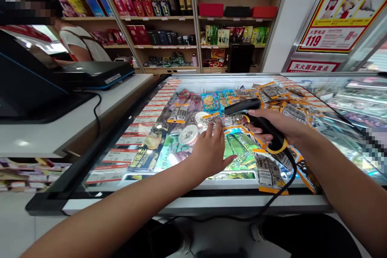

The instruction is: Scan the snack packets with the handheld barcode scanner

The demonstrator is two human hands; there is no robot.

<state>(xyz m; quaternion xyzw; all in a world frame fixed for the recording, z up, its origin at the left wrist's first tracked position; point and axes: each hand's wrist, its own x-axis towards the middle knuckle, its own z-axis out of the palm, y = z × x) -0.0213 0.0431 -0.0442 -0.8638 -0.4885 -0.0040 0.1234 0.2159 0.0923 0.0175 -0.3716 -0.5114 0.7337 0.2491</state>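
Observation:
My right hand point(286, 124) is wrapped round the handle of a black-and-yellow barcode scanner point(241, 106), its head pointing left and its cord hanging down. Left of it, my left hand point(211, 151) reaches over the glass top of a chest freezer point(193, 201), fingers stretched out and thumb apart. Its fingertips touch or lie just over a small orange-edged snack packet point(214, 117). Another such packet point(179, 113) lies farther left. Several more make a pile point(294, 109) at the right, and some lie near the front edge point(269, 171). Tubs and bags show through the glass.
A counter point(127, 92) with a black device point(96, 73) and a cord stands at the left, with a person point(83, 42) behind it. Shelves point(160, 18) of bottles and boxes line the back. A second freezer section point(353, 100) adjoins at the right. The scanner cord point(272, 199) droops over the front edge.

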